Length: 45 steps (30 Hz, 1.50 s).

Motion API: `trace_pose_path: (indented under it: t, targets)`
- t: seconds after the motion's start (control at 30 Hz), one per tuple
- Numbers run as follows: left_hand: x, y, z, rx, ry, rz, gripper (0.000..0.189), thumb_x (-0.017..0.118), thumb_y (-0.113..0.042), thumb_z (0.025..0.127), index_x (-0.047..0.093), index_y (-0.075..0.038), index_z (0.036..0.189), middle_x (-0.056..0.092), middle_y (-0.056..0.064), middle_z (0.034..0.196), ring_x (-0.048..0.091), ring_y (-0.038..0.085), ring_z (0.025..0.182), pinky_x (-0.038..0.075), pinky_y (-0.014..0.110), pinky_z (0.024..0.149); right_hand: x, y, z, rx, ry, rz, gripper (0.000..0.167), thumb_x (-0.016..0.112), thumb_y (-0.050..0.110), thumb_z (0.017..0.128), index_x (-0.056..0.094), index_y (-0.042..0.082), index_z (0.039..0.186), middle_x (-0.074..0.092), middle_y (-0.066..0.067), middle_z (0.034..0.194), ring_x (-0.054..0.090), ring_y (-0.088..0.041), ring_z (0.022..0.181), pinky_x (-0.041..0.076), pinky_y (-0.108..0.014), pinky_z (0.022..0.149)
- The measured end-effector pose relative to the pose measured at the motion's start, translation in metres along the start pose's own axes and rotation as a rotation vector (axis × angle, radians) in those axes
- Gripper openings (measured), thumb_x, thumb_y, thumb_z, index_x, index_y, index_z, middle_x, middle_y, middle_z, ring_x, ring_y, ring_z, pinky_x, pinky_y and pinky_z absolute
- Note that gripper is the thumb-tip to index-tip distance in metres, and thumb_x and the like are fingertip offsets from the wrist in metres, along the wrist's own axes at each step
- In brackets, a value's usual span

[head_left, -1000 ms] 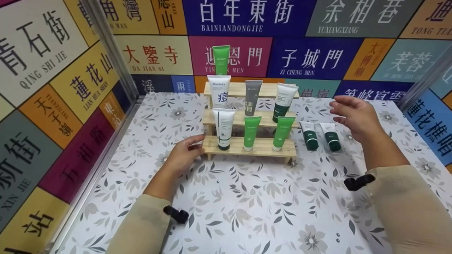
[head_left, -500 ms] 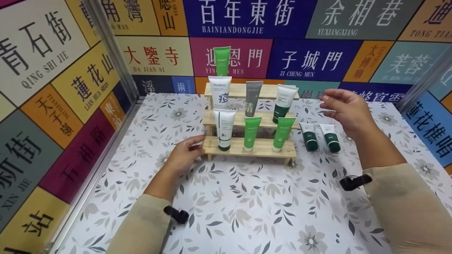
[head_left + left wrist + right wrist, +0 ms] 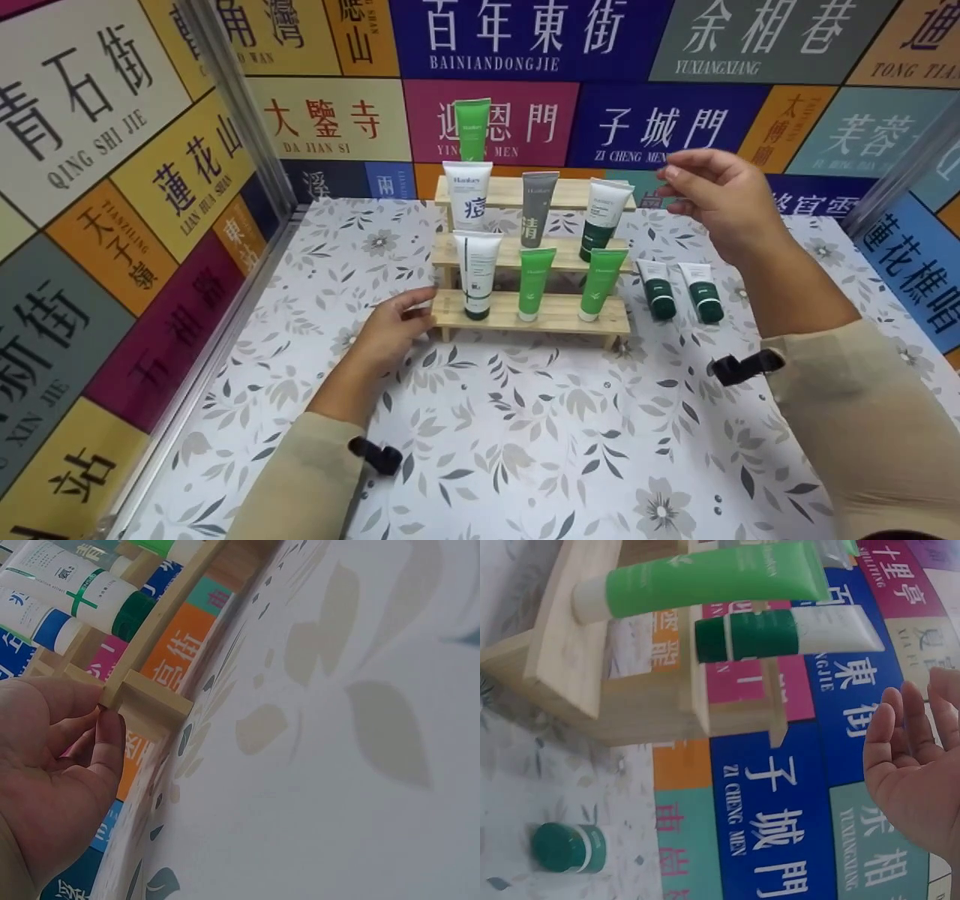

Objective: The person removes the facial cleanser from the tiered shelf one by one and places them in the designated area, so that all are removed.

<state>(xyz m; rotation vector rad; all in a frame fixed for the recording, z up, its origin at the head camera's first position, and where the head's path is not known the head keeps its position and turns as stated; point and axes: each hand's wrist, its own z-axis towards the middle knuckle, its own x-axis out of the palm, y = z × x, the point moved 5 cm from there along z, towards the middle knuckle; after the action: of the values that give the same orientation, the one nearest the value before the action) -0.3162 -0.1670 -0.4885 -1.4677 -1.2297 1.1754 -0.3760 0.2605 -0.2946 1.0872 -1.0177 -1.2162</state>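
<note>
A three-tier wooden display rack (image 3: 517,324) holds several upright squeeze tubes. With thumb and fingers, my left hand (image 3: 391,328) pinches the left end of its lowest shelf; the grip shows close up in the left wrist view, at the shelf corner (image 3: 112,694). My right hand (image 3: 724,199) is raised in the air beyond the rack's right side, fingers loosely bent and holding nothing. Nearest to it on the rack is a white and dark green tube (image 3: 606,217) on the middle shelf. Below that stands a green tube (image 3: 602,285). A white tube (image 3: 478,274) stands at the lower left.
Two white and dark green tubes (image 3: 703,292) lie on the floral tablecloth (image 3: 525,450) right of the rack. The top shelf (image 3: 555,191) bears a green tube (image 3: 471,127) at its left end. Behind rises a wall of coloured sign panels (image 3: 487,45).
My right hand has moved left and upward, from above the lying tubes toward the rack's top shelf. The left hand stays at the lowest shelf's left end.
</note>
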Motion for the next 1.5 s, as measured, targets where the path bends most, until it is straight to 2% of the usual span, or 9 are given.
trace_pose_path:
  t: [0.27, 0.57, 0.8, 1.1, 1.37, 1.5]
  targets:
    - [0.0, 0.001, 0.001, -0.007, -0.001, -0.016, 0.05, 0.067, -0.003, 0.1, 0.064, -0.014, 0.148, 0.062, 0.012, 0.147, 0.061, 0.026, 0.132, 0.055, 0.038, 0.104, 0.024, 0.025, 0.011, -0.054, 0.043, 0.045, 0.028, 0.079, 0.015, 0.097, 0.073, 0.003, 0.121, 0.078, -0.007, 0.106, 0.075, -0.019, 0.092, 0.063, -0.024, 0.074]
    - [-0.001, 0.001, 0.0, 0.0, 0.009, -0.008, 0.05, 0.067, -0.003, 0.1, 0.063, -0.014, 0.149, 0.061, 0.011, 0.15, 0.061, 0.026, 0.133, 0.056, 0.038, 0.103, 0.052, 0.04, 0.021, -0.086, 0.086, 0.069, 0.029, 0.078, 0.018, 0.099, 0.072, 0.002, 0.122, 0.077, -0.008, 0.106, 0.073, -0.019, 0.091, 0.063, -0.024, 0.076]
    - [-0.001, 0.001, 0.0, -0.011, 0.014, 0.0, 0.05, 0.068, -0.006, 0.1, 0.063, -0.017, 0.149, 0.063, 0.009, 0.149, 0.061, 0.026, 0.136, 0.055, 0.041, 0.109, 0.075, 0.043, 0.028, -0.081, 0.104, 0.072, 0.027, 0.075, 0.018, 0.101, 0.072, 0.003, 0.123, 0.075, -0.009, 0.106, 0.072, -0.019, 0.092, 0.062, -0.024, 0.078]
    - [0.0, 0.002, 0.001, -0.006, -0.004, -0.038, 0.049, 0.068, -0.003, 0.099, 0.065, -0.014, 0.147, 0.064, 0.012, 0.145, 0.062, 0.026, 0.13, 0.054, 0.036, 0.102, 0.108, 0.044, 0.043, -0.039, 0.118, 0.073, 0.021, 0.074, 0.015, 0.101, 0.072, 0.005, 0.119, 0.074, -0.009, 0.106, 0.071, -0.02, 0.091, 0.063, -0.026, 0.077]
    - [-0.001, 0.002, 0.002, 0.007, 0.015, -0.006, 0.049, 0.068, -0.005, 0.099, 0.064, -0.015, 0.147, 0.061, 0.009, 0.152, 0.061, 0.028, 0.137, 0.055, 0.04, 0.107, 0.133, 0.041, 0.057, -0.008, 0.139, 0.043, 0.024, 0.076, 0.016, 0.1, 0.072, 0.005, 0.121, 0.073, -0.009, 0.106, 0.07, -0.022, 0.091, 0.062, -0.026, 0.076]
    - [-0.002, 0.001, 0.002, 0.012, 0.016, -0.001, 0.05, 0.069, -0.006, 0.099, 0.064, -0.015, 0.148, 0.063, 0.011, 0.149, 0.062, 0.028, 0.136, 0.056, 0.041, 0.108, 0.144, 0.041, 0.066, 0.01, 0.141, 0.003, 0.025, 0.077, 0.016, 0.099, 0.072, 0.007, 0.122, 0.073, -0.007, 0.109, 0.07, -0.022, 0.093, 0.062, -0.027, 0.077]
